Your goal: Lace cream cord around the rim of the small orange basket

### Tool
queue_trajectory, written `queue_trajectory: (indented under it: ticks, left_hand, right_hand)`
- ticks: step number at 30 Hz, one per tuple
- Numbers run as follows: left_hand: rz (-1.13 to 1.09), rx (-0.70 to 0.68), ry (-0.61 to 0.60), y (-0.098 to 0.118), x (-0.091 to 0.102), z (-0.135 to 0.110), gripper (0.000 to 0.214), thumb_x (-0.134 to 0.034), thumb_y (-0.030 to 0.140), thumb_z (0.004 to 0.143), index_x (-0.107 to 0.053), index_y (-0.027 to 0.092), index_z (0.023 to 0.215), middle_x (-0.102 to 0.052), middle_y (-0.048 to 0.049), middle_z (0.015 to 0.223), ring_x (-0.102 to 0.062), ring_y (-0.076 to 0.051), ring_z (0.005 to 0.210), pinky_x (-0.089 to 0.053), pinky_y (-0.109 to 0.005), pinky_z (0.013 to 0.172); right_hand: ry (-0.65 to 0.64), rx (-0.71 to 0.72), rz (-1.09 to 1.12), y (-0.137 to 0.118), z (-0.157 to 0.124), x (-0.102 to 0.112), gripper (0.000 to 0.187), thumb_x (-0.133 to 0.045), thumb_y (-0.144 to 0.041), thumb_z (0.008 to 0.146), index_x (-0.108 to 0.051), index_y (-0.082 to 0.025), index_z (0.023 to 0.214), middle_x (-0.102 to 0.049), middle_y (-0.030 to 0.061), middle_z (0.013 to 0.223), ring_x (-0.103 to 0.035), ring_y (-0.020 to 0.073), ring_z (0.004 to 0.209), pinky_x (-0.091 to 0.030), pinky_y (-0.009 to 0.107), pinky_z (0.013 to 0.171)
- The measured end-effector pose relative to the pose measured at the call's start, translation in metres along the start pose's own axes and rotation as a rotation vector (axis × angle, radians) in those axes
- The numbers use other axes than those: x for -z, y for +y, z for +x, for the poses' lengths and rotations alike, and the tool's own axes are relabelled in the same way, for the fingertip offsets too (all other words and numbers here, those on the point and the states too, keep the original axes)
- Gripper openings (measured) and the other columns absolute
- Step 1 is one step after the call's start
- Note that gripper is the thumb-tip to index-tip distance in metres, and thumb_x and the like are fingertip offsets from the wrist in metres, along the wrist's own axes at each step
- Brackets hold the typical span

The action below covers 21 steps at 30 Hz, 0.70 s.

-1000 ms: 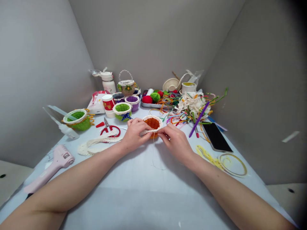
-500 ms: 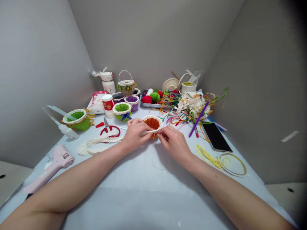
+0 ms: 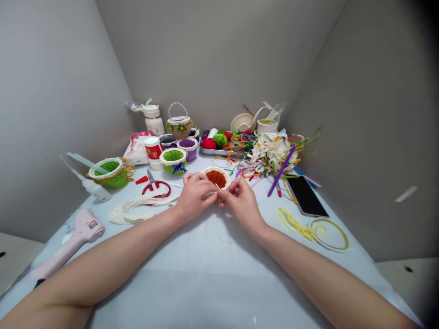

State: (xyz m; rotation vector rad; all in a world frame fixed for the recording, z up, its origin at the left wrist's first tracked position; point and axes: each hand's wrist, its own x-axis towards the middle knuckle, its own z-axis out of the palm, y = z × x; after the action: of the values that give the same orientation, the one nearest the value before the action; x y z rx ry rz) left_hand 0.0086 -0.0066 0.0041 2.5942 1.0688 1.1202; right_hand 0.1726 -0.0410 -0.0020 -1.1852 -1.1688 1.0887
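Observation:
A small orange basket point(image 3: 216, 177) with a white lace rim stands at the middle of the table. My left hand point(image 3: 197, 194) is closed on its near left rim, hiding part of the side. At the near rim my right hand point(image 3: 240, 196) pinches with thumb and forefinger. From between these fingers a thin, pale needle point(image 3: 217, 186) points up over the basket's opening, though its lower end is hidden. A fine thread point(image 3: 218, 224) hangs from the fingertips to the tabletop. White lace trim point(image 3: 128, 212) and red-handled scissors point(image 3: 156, 188) lie left of my left hand.
Finished-looking baskets, including a green one point(image 3: 173, 162), stand behind and left. A glue gun point(image 3: 78, 233) lies near the left edge. A yarn tray point(image 3: 222, 152) is at the back; a phone point(image 3: 307, 196) and yellow cord point(image 3: 297, 224) lie right.
My right hand has shifted slightly left and its fingertips now meet my left fingertips at the rim. The needle shows above the opening. The whole view has moved a little.

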Motion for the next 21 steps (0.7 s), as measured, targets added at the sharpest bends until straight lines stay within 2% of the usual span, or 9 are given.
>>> queue_trajectory:
  ticks: [2,5,7,9,11,14,16,18,21]
  left_hand:
    - [0.003,-0.004,-0.003,0.0,0.001,0.0,0.014,-0.062,0.028,0.091,-0.074,0.024,0.086,-0.074,-0.0012,0.085,-0.055,-0.022,0.095,-0.03,-0.042,0.09]
    - [0.015,-0.012,0.005,-0.001,0.001,0.001,0.013,-0.063,0.031,0.091,-0.075,0.026,0.09,-0.075,-0.0007,0.087,-0.056,-0.022,0.097,-0.029,-0.042,0.09]
    - [0.025,-0.015,0.002,-0.002,0.0,0.0,0.013,-0.063,0.032,0.091,-0.075,0.027,0.093,-0.076,-0.0004,0.089,-0.056,-0.022,0.098,-0.028,-0.042,0.091]
    - [0.031,-0.018,-0.003,-0.003,0.0,0.0,0.014,-0.062,0.033,0.092,-0.075,0.028,0.094,-0.076,-0.0005,0.09,-0.055,-0.022,0.099,-0.028,-0.042,0.091]
    - [0.033,-0.019,-0.004,-0.004,0.0,0.0,0.014,-0.061,0.032,0.092,-0.075,0.028,0.094,-0.075,-0.0006,0.09,-0.055,-0.022,0.099,-0.027,-0.042,0.092]
    - [0.035,-0.008,-0.012,-0.005,0.001,0.0,0.015,-0.061,0.032,0.092,-0.075,0.028,0.094,-0.075,-0.0007,0.088,-0.055,-0.022,0.098,-0.028,-0.042,0.09]
    - [0.032,0.004,-0.025,-0.006,0.001,0.0,0.014,-0.062,0.031,0.092,-0.075,0.028,0.092,-0.075,-0.0007,0.089,-0.054,-0.022,0.098,-0.028,-0.041,0.09]
    - [0.025,0.006,-0.027,-0.007,0.002,0.001,0.013,-0.063,0.03,0.092,-0.075,0.028,0.093,-0.075,-0.0003,0.09,-0.054,-0.022,0.099,-0.028,-0.041,0.09]
    - [0.019,-0.007,-0.016,-0.008,0.001,0.0,0.012,-0.064,0.028,0.091,-0.075,0.028,0.095,-0.075,0.0004,0.092,-0.054,-0.021,0.1,-0.028,-0.041,0.09]
  right_hand:
    - [-0.04,0.03,-0.091,-0.004,0.003,0.005,0.032,-0.07,-0.036,0.075,-0.041,-0.022,0.078,-0.054,-0.0059,0.066,-0.058,0.015,0.058,-0.043,0.028,0.057]
    - [-0.014,0.284,-0.509,-0.018,0.009,0.017,0.017,-0.065,-0.035,0.083,-0.057,-0.02,0.084,-0.059,0.002,0.083,-0.057,0.0189,0.081,-0.043,0.034,0.076]
    - [0.026,0.438,-0.788,-0.029,0.014,0.023,0.014,-0.059,-0.034,0.089,-0.066,-0.022,0.089,-0.06,0.0064,0.099,-0.052,0.0238,0.1,-0.037,0.041,0.088]
    - [-0.022,0.471,-0.95,-0.039,0.02,0.024,0.016,-0.057,-0.033,0.091,-0.071,-0.026,0.09,-0.06,0.007,0.106,-0.047,0.0271,0.108,-0.031,0.044,0.092]
    - [-0.122,0.437,-1.021,-0.045,0.024,0.021,0.015,-0.058,-0.031,0.09,-0.072,-0.026,0.085,-0.061,0.006,0.105,-0.046,0.0273,0.108,-0.029,0.046,0.093]
    - [-0.205,0.361,-1.033,-0.046,0.03,0.01,0.014,-0.059,-0.024,0.087,-0.068,-0.022,0.076,-0.063,0.0052,0.103,-0.048,0.0256,0.105,-0.029,0.046,0.095]
    - [-0.211,0.347,-0.961,-0.041,0.035,0.003,0.014,-0.056,-0.02,0.086,-0.063,-0.02,0.074,-0.064,0.0052,0.1,-0.05,0.024,0.104,-0.032,0.044,0.096]
    - [-0.146,0.396,-0.789,-0.037,0.044,-0.002,0.013,-0.053,-0.019,0.087,-0.059,-0.019,0.076,-0.064,0.0061,0.1,-0.053,0.0225,0.103,-0.036,0.042,0.096]
    - [0.071,0.398,-0.369,-0.048,0.064,0.006,0.011,-0.049,-0.024,0.089,-0.054,-0.02,0.082,-0.065,0.0075,0.102,-0.058,0.0203,0.098,-0.044,0.039,0.091]
